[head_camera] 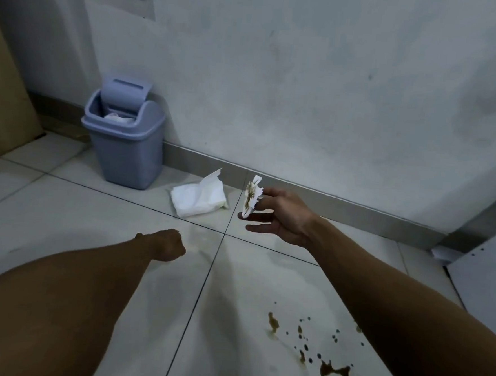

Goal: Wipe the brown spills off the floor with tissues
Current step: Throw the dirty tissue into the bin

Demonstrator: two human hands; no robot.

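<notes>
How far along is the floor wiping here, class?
Done: faint streaks on the floor suggest one patch is wiped, and the bin holds white tissue. In hand: the right hand holds a brown-stained tissue. Left: brown spills remain; the tissue pack lies nearby.

The single head view looked forward and down from above the tiled floor (98, 206), facing the wall beyond the bin (123, 147), fairly near.
</notes>
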